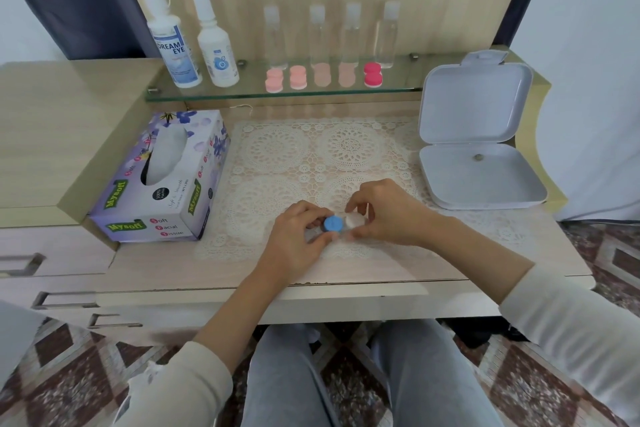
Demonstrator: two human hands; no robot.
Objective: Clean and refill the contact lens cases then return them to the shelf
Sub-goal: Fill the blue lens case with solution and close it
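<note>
Far left: tissue box (162, 180) on the desk (381, 274), touching the left edge of the lace mat (311, 149). Above it, the glass shelf (398, 88) holds the Dream Eye bottle (175, 45) and, just beside it, a second white bottle (217, 48), both upright with caps on.

Moving right along the shelf there are four clear bottles (318, 35) in a row at the back. Five lens cases (322, 74) sit in front of them: two pink, two pale peach, and one hot pink at the right end.

Down on the mat, near its front edge, your left hand (294, 246) has fingers and thumb curled round the blue cap (333, 223) of the lens case (343, 222). The hands are close together, each on one end of the same case. Your right hand (391, 211) pinches the white cap (354, 219), with thumb below and fingers over the top. The caps sit side by side, touching or nearly so. The case is low over the mat; you cannot tell whether it rests on it.

Far right: white hinged box (485, 180), lid open and standing upright, its base on the desk by the mat's right edge. There is a small round spot in the base, too small to tell what it is.
</note>
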